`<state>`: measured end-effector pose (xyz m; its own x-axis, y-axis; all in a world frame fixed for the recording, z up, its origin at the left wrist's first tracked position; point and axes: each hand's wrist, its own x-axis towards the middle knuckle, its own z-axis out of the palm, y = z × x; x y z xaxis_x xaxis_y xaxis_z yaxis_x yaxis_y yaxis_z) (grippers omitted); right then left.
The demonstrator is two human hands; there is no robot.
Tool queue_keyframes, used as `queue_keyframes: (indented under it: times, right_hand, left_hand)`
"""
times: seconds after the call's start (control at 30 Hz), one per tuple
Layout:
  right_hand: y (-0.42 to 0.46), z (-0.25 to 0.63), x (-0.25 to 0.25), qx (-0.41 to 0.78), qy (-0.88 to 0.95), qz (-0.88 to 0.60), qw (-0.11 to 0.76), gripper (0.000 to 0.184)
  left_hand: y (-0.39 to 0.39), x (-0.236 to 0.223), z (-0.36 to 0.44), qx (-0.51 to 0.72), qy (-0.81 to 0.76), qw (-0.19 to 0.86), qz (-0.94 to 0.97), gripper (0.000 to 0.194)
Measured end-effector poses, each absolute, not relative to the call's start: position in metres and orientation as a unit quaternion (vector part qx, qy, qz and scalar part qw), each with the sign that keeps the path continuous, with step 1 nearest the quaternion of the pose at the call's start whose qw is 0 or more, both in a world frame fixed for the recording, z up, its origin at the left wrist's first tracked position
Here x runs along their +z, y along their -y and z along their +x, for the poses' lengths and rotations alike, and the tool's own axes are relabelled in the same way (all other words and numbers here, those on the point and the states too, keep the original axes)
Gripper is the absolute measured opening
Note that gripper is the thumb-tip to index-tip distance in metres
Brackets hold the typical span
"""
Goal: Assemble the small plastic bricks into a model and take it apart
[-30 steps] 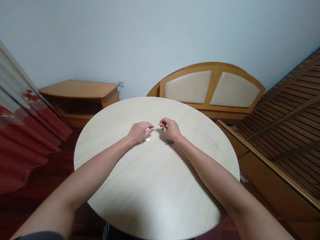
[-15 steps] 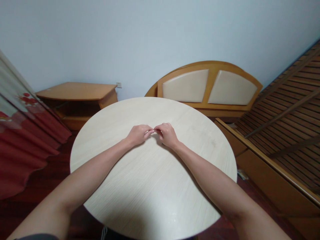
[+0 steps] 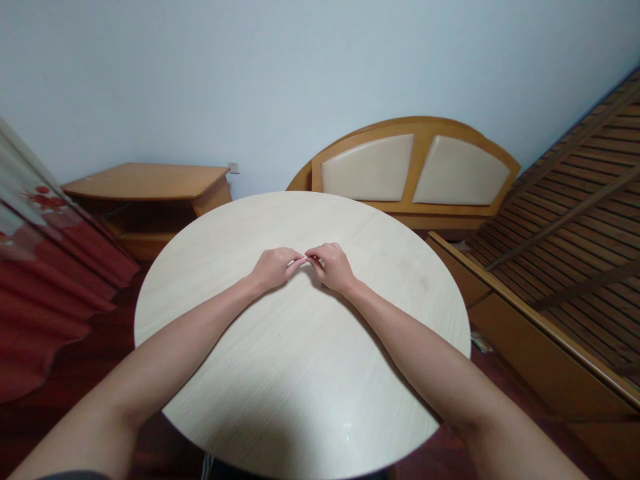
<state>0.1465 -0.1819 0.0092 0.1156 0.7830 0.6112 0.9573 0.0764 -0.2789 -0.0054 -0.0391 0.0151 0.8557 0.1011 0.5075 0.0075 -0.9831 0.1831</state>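
Both my hands rest near the middle of a round pale wooden table [image 3: 300,373]. My left hand [image 3: 274,267] is closed in a pinch, fingertips pointing right. My right hand [image 3: 332,266] is also closed in a pinch, fingertips pointing left. The two sets of fingertips meet over the table, and a tiny pale object [image 3: 304,259] shows between them, too small to name. The small items seen earlier on the table are hidden under my hands.
A wooden side cabinet [image 3: 150,193] stands at the back left. A padded headboard [image 3: 415,173] leans on the wall behind the table. A slatted bed frame [image 3: 565,260] stands at the right, and a red curtain [image 3: 45,280] hangs at the left.
My hands were apart a second ago, with a small white piece and a dark piece visible on the table. They have come together so the fingertips touch, and those pieces no longer show.
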Motion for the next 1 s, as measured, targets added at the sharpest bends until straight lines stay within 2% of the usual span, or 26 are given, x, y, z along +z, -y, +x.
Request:
queue_keyframes:
  times: [0.23, 0.43, 0.67, 1.0]
  right_hand:
    - [0.181, 0.147, 0.007, -0.146, 0.624, -0.673, 0.37, 0.013]
    - [0.183, 0.148, 0.008, -0.129, 0.65, -0.653, 0.367, 0.015]
    - [0.188, 0.153, 0.016, -0.13, 0.707, -0.634, 0.284, 0.026]
    - [0.185, 0.154, 0.017, -0.165, 0.72, -0.627, 0.248, 0.018]
  left_hand:
    - [0.04, 0.016, -0.006, 0.28, -0.018, 0.089, 0.956, 0.029]
    - [0.039, 0.016, -0.007, 0.277, -0.008, 0.099, 0.956, 0.028]
    - [0.041, 0.02, -0.009, 0.286, -0.033, 0.111, 0.951, 0.026]
    - [0.047, 0.021, -0.009, 0.267, -0.053, 0.152, 0.95, 0.024]
